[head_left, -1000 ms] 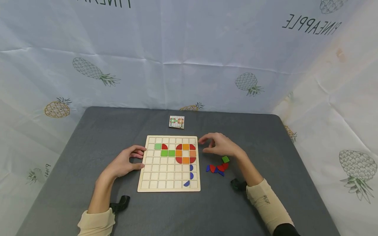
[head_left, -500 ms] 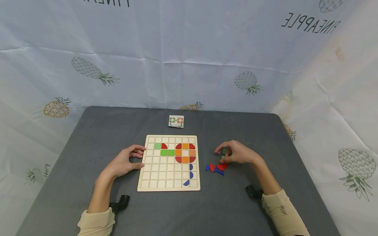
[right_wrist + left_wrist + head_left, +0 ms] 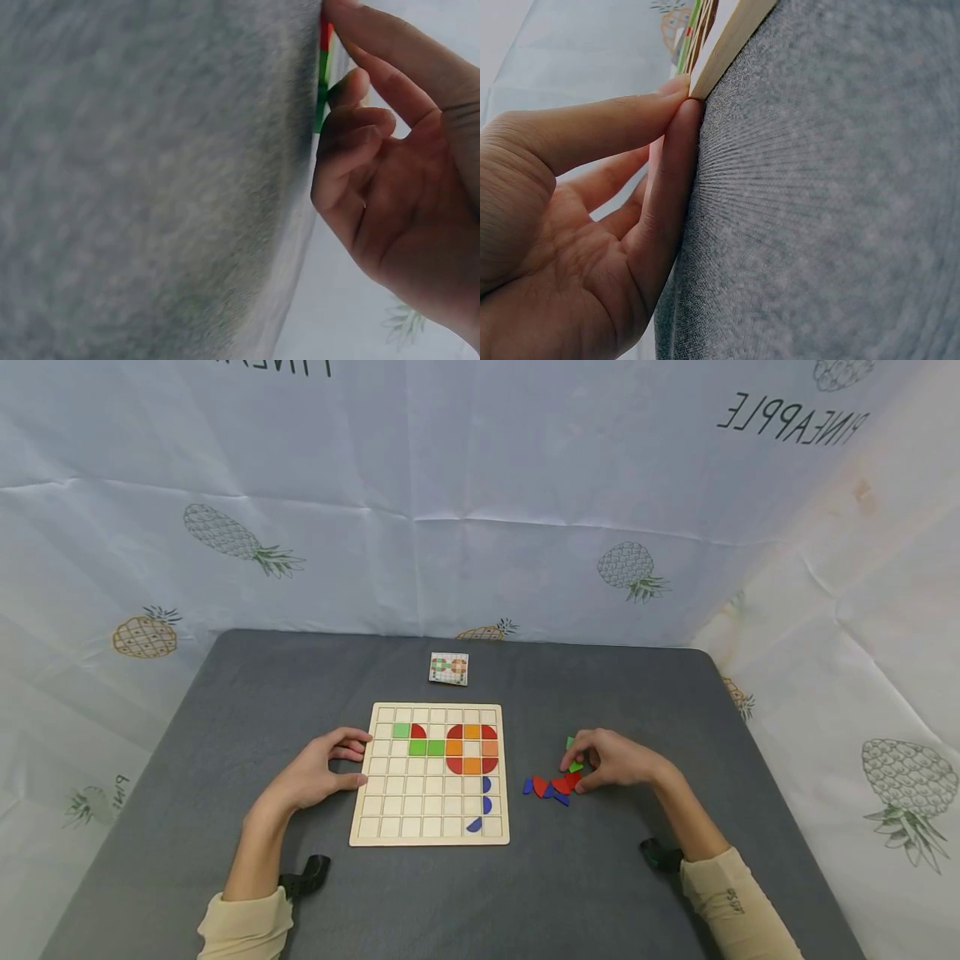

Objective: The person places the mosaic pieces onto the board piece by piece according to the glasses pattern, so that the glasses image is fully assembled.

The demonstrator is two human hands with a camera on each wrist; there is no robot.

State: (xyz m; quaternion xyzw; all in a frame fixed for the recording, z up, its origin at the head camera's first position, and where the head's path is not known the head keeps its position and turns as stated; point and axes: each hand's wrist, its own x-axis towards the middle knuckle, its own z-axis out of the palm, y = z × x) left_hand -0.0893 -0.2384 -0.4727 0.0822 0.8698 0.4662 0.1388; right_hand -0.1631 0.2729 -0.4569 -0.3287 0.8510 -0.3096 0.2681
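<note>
A square wooden grid board (image 3: 420, 807) lies flat on the table, bearing red, orange, green and blue pieces in its cells. My left hand (image 3: 313, 768) rests at its left side, thumb and fingertips spaced apart along the edge; in the left wrist view the thumb (image 3: 622, 124) touches the wooden border. To the right of the board, my right hand (image 3: 618, 758) reaches down over loose pieces. Its index finger and thumb come down on either side of a red quarter-round piece (image 3: 573, 778); I cannot tell whether they pinch it. Green squares (image 3: 576, 767) lie partly behind the fingers.
Several red and blue pieces (image 3: 540, 787) lie close together between the board and my right hand. Behind the board is a small pattern card (image 3: 449, 669). The dark grey table (image 3: 420, 902) meets a pineapple-print curtain (image 3: 450, 577) at the back.
My right hand has moved from beside the board's upper right edge rightward and toward me, down to the loose pieces. My left hand stays at the board's edge.
</note>
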